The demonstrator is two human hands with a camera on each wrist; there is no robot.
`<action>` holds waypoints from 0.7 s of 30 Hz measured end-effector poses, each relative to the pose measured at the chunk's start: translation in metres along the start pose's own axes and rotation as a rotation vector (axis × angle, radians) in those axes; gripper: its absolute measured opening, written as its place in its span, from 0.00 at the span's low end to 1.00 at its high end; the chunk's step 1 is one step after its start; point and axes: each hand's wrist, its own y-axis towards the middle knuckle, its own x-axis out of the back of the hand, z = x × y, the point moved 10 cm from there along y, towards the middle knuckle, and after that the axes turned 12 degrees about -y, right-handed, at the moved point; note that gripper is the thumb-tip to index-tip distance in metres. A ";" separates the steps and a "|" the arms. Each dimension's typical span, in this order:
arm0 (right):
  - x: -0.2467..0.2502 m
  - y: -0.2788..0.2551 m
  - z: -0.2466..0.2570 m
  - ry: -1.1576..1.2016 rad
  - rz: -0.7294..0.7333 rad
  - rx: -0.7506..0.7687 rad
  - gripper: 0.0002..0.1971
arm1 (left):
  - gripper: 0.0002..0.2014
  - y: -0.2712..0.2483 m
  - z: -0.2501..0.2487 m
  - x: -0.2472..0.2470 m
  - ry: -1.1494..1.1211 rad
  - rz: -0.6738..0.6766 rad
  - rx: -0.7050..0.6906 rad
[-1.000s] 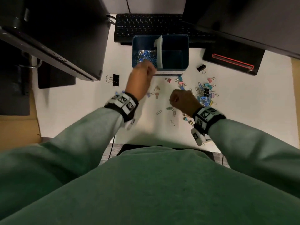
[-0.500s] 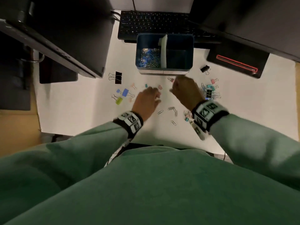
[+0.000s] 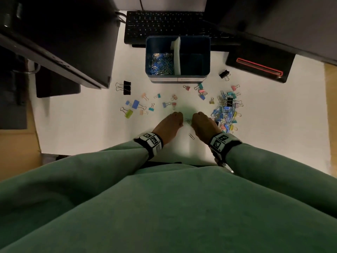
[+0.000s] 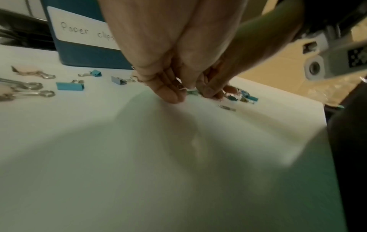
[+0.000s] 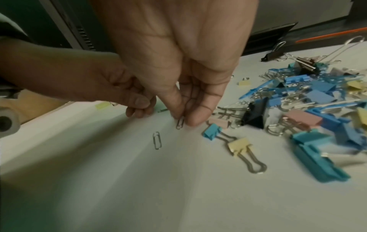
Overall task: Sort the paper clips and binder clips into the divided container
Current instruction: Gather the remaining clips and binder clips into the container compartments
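Note:
The blue divided container [image 3: 206, 57] stands at the back; its left compartment holds a heap of paper clips [image 3: 161, 63], and its right compartment looks empty. My right hand [image 5: 184, 120] pinches a silver paper clip [image 5: 180, 123] against the white table. Another paper clip [image 5: 157, 140] lies just nearer. My left hand [image 4: 181, 92] is close beside it, fingers curled, pinching a small silver clip [image 4: 181, 88] at the table. In the head view the left hand [image 3: 179, 118] and right hand [image 3: 195, 118] sit almost together.
A dense pile of coloured binder clips [image 3: 226, 112] lies right of my right hand. Several more binder clips [image 3: 136, 105] are scattered to the left, with a black one [image 3: 126, 87] farther back. A keyboard [image 3: 164, 24] and dark monitors border the table's far side.
My left hand has come back from over the container's left compartment down to the table. My right hand reached forward, then drew back beside it onto the loose paper clips.

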 end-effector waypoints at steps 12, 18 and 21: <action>0.002 -0.015 -0.007 -0.022 -0.031 -0.020 0.11 | 0.09 0.021 -0.011 -0.006 -0.083 0.006 -0.024; -0.003 -0.012 -0.007 -0.093 -0.031 0.034 0.06 | 0.17 0.028 -0.008 -0.013 0.125 0.020 -0.035; 0.000 -0.014 -0.015 -0.062 -0.054 0.036 0.07 | 0.15 0.026 -0.008 -0.013 0.187 0.019 -0.057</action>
